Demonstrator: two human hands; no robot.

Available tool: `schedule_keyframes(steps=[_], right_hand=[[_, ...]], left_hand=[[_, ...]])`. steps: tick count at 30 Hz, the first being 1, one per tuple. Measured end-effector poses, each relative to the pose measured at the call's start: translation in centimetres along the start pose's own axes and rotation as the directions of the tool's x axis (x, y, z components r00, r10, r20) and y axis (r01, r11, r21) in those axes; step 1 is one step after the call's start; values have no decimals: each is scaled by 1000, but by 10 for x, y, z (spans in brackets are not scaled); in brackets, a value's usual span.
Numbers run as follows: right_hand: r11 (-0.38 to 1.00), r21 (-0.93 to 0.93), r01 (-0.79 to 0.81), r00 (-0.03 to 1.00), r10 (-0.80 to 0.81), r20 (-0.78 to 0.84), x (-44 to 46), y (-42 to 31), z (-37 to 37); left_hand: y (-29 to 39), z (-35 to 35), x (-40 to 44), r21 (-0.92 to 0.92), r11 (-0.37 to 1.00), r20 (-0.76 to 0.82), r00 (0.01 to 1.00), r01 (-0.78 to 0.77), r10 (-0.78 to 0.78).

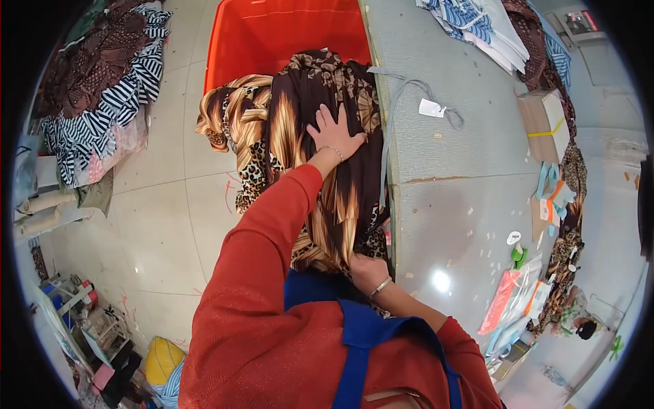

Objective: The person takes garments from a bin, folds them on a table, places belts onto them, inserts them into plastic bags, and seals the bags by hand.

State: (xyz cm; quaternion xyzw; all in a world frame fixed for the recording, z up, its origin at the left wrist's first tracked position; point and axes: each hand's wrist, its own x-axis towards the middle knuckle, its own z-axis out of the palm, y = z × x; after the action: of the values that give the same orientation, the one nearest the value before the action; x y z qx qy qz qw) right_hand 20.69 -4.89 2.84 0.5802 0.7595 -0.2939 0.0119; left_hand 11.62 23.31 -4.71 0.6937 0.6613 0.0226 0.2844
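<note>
A heap of brown, gold and leopard-print cloth [285, 123] hangs over the near rim of a red plastic bin [289, 31] and comes down in folds towards my body. My left hand [334, 133] lies flat on the dark brown part, fingers spread and pressing on the surface. Close to my waist, my right hand [370, 273] is closed on the lower edge of the same cloth, beside the table's side. Its fingertips are partly hidden in the folds.
A grey-topped table [436, 218] runs along my right, with a tagged grey cord [432, 108], a stack of cards [545, 126], green-handled snips [519, 255] and folded cloth [477, 31]. Striped and brown garments [102, 88] are piled at left. A yellow bundle [163, 360] lies lower left.
</note>
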Motion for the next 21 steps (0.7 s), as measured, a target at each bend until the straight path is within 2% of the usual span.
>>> schedule_keyframes(steps=[2,3,6,9,10,11,13,14,15,17,18,20,21], right_hand=[[999,25,-28,1000,28,8,2,10,-2],[999,36,-39,999,39,13,3,17,-4],[999,-19,-39,968,43,247,18,20,-45],[998,4,-67,951,62,302,59,31,-85],[992,109,-69,989,53,139,73,39,-92],[959,264,-100,995,92,42,91,33,-113],[909,411,63,965,49,-256,135,42,-119],[869,487,89,941,88,-328,156,41,-125],[747,653,127,948,103,-302,183,47,-123],[727,653,210,903,111,-414,235,47,-121],[715,653,250,877,118,-465,259,46,-123],[773,625,105,935,137,-327,308,46,-138],[814,580,32,941,172,-293,331,44,-148]], left_hand=[[-12,18,-3,33,998,-100,994,-49,52],[-16,18,-9,74,994,-103,991,-82,89],[-24,26,-13,165,979,-109,985,-118,137],[-20,27,-17,194,975,-42,992,-107,117],[-21,28,-19,204,973,-43,992,-106,118],[-22,31,-20,213,971,-41,992,-110,122],[-26,35,-17,222,968,-34,991,-118,129],[-29,38,-18,223,966,-44,989,-131,144],[-30,41,-18,219,965,-57,985,-144,160],[-32,43,-19,171,969,-119,973,-175,197],[-31,38,-21,173,969,-90,977,-175,192],[-28,27,-23,185,966,-25,982,-181,188],[-32,33,-23,163,965,-89,971,-204,220]])
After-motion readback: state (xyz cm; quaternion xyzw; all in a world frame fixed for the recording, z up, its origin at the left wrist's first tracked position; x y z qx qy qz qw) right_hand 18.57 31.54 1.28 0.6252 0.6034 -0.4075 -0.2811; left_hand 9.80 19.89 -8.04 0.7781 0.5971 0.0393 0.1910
